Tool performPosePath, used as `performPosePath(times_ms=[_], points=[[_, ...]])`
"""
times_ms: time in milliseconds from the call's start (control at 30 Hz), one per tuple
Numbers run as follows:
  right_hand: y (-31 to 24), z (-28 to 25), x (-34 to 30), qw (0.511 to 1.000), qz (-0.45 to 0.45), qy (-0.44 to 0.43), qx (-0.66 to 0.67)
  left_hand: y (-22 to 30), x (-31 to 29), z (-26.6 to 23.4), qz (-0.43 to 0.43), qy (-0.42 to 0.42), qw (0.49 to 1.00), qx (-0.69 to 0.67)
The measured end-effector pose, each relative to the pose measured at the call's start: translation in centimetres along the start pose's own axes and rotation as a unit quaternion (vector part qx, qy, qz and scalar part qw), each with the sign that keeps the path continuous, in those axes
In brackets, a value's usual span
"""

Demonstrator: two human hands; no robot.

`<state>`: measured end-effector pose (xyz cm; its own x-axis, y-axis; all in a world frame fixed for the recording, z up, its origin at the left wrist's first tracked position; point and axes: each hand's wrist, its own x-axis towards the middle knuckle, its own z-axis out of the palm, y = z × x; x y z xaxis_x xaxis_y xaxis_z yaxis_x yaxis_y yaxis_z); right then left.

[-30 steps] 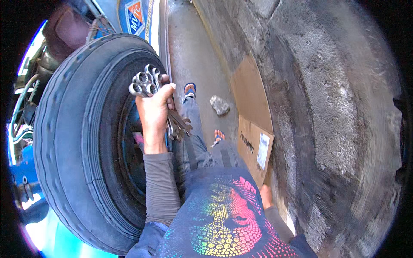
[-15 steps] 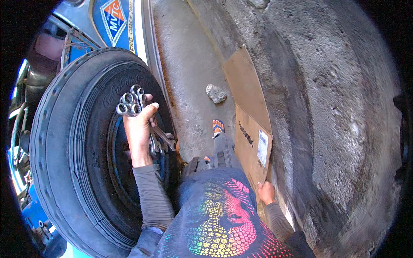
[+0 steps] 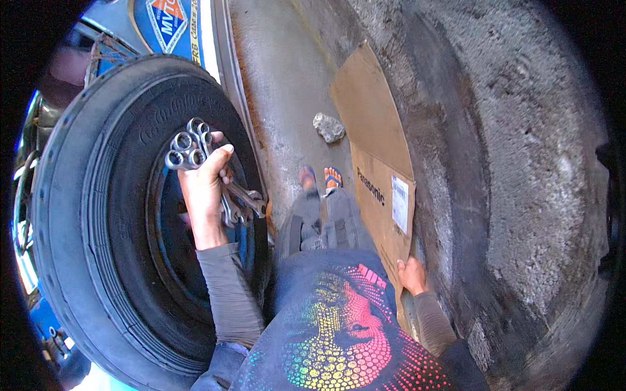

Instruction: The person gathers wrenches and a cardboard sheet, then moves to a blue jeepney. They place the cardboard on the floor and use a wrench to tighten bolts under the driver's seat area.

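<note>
as left grip (image 3: 204,188) holds wrenches (image 3: 242,195) — floor (image 3: 280,111) separates tyre (image 3: 127,195) from cardboard edge (image 3: 347,120)

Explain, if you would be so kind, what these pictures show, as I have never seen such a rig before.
There is no robot: these are a person's own bare hands, seen by a wide fisheye camera worn on the head and looking down, so straight edges bend near the rim. The left hand grips a bunch of metal wrenches in front of a large black tyre. The right hand holds the edge of a brown cardboard piece. On the grey ground ahead, beyond the person's sandalled feet, lies a pale stone.
</note>
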<state>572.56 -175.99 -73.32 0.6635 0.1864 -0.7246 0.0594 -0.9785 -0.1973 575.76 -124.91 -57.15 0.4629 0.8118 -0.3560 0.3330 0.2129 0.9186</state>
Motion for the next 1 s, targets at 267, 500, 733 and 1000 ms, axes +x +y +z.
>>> performPosePath(times_ms=[267, 500, 733, 1000], points=[[0.2, 0.5, 0.1, 1.0, -0.003, -0.006, 0.003, -2.0, -2.0, 0.0, 0.009, 0.028, 0.999, 0.024], [-0.7, 1.2, 0.3, 1.0, -0.003, 0.021, 0.011, -1.5, -2.9, 0.9, -0.012, 0.001, 1.0, -0.004], [-4.0, -0.2, -2.7, 0.999, -0.041, 0.022, -0.012, -5.0, -5.5, 1.7, 0.017, -0.029, 0.999, -0.012], [-8.0, 1.8, -9.7, 0.989, -0.08, 0.11, -0.055, -18.1, -18.2, 4.0, 0.064, -0.212, 0.97, 0.097]])
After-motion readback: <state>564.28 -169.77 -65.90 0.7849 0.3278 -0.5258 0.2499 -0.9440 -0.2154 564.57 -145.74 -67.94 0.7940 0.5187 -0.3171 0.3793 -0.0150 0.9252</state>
